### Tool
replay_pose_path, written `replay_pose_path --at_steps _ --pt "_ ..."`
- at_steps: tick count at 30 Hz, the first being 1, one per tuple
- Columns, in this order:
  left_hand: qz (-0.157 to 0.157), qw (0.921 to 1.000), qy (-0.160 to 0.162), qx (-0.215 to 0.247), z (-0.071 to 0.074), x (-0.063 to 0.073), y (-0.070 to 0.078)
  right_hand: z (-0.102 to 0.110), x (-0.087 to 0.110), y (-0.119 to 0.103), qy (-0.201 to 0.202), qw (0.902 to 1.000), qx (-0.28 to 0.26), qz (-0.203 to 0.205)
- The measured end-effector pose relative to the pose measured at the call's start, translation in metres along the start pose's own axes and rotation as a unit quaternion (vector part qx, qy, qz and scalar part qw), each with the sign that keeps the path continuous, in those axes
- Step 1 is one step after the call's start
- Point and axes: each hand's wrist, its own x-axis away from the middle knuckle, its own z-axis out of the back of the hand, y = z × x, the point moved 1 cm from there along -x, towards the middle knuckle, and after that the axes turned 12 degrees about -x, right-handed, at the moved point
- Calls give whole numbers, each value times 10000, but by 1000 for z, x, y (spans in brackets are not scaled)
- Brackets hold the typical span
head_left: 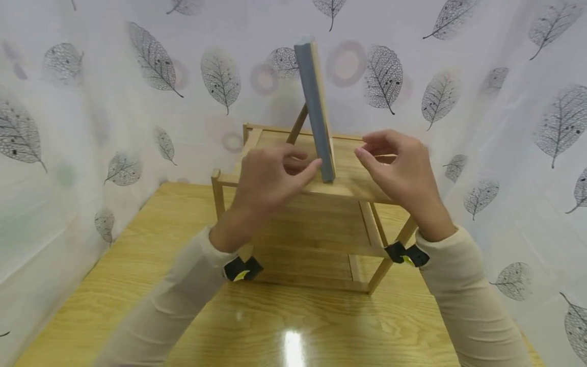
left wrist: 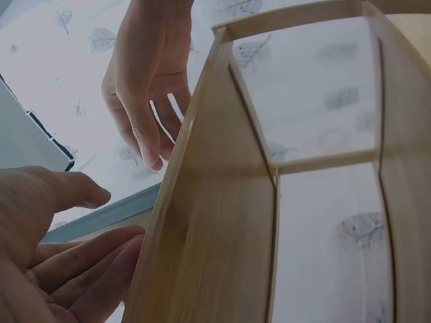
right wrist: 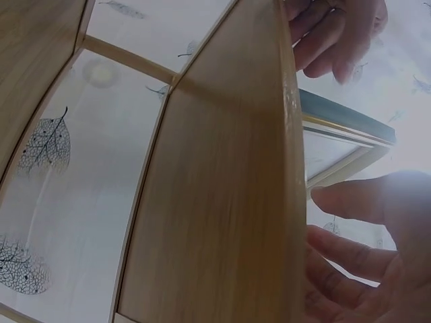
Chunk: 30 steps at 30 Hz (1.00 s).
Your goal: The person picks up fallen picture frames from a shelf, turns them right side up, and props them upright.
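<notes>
A picture frame [head_left: 316, 112] with a blue-grey edge stands nearly edge-on, leaning back on a wooden prop leg [head_left: 298, 123], on the top shelf of a wooden rack [head_left: 348, 189]. To its left is my left hand [head_left: 270, 176], its thumb tip overlapping the frame's lower edge in the head view. My right hand [head_left: 401, 168] hovers right of the frame, apart from it, thumb and fingers loosely curved around nothing. In the right wrist view, the pale inner border of the picture frame [right wrist: 347, 120] shows beyond the shelf edge. Both hands have a gap between thumb and fingers.
The rack's lower shelves [head_left: 316, 221] sit beneath, on a wood-grain table [head_left: 183, 285]. A leaf-patterned curtain [head_left: 183, 127] encloses the back and sides. Dark straps [head_left: 243, 268] circle the wrists over pale sleeves.
</notes>
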Motion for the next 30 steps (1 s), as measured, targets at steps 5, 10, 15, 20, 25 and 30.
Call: replay_pose_path --at_steps 5,10,15,20,25,30 --pt "72 9997 -51 -223 -5 -7 7 2 1 3 74 9999 88 54" --pt "185 9994 -128 -266 -8 -12 9 3 2 4 81 9999 39 59" --pt "221 9991 -213 -301 -11 -17 9 4 3 4 109 9999 28 27" --pt "218 9987 -279 -377 -13 -22 8 5 4 4 116 9999 8 -17" --pt "196 9987 -280 -379 -15 -24 8 4 4 4 85 10000 0 -35" --pt "152 9990 -243 -342 -16 -25 8 5 4 5 77 10000 9 -21"
